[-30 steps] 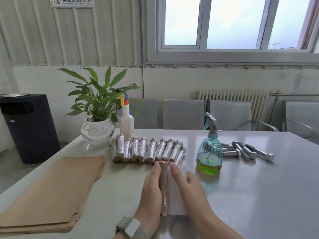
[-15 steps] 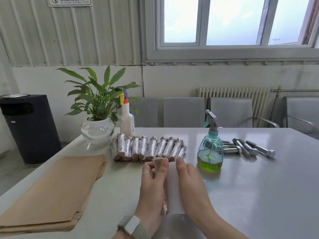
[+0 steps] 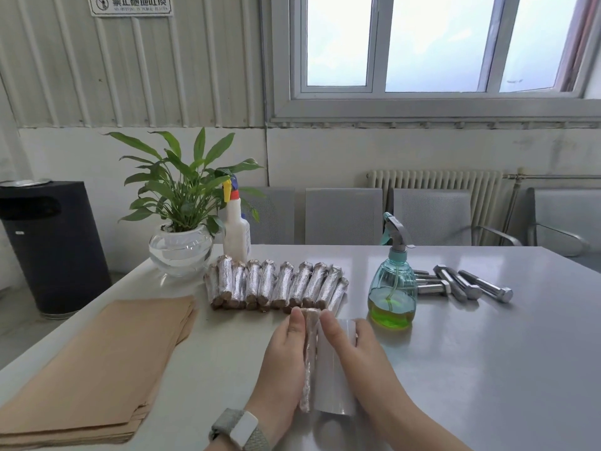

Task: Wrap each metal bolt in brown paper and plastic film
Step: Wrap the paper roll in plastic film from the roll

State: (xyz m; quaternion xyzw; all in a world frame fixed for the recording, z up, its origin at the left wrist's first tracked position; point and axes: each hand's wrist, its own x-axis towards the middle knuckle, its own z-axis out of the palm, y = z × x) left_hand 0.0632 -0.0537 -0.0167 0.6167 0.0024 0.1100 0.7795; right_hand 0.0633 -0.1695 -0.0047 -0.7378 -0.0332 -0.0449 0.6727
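Left hand and right hand lying flat, fingers straight, pressing a paper-wrapped bolt and film roll between them near the worktop's front edge; wrapped bolts lining up behind, bare bolts sitting toward the far right

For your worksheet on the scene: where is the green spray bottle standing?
In the head view, the green spray bottle stands right of centre, between the wrapped bolts and bare bolts.

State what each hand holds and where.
Left hand presses the paper-wrapped bolt along its side; right hand rests atop the clear film roll.
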